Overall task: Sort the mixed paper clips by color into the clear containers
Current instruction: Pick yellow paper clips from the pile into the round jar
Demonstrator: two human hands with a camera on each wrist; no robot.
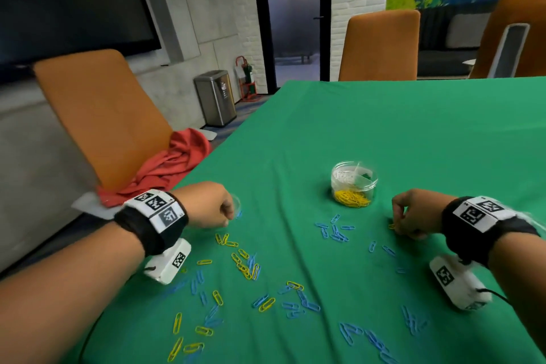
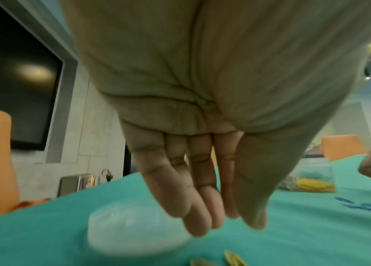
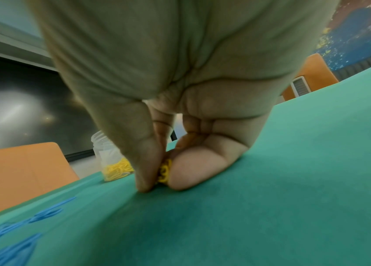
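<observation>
Blue paper clips (image 1: 335, 230) and yellow paper clips (image 1: 240, 263) lie scattered over the green tablecloth (image 1: 413, 133). A clear jar (image 1: 354, 183) at mid-table holds a heap of yellow clips; the jar (image 3: 111, 162) also shows in the right wrist view. My right hand (image 1: 396, 223) is down on the cloth to the right of the jar, thumb and fingers pinching a small bunch of yellow clips (image 3: 165, 172). My left hand (image 2: 225, 223) hovers with straight fingers, holding nothing, just over a shallow clear round container or lid (image 2: 134, 232).
The table's left edge runs diagonally close to my left forearm, with a red cloth (image 1: 174, 162) draped over it beside an orange chair (image 1: 100, 115). More orange chairs (image 1: 381, 44) stand at the far side. Bare cloth lies beyond the jar.
</observation>
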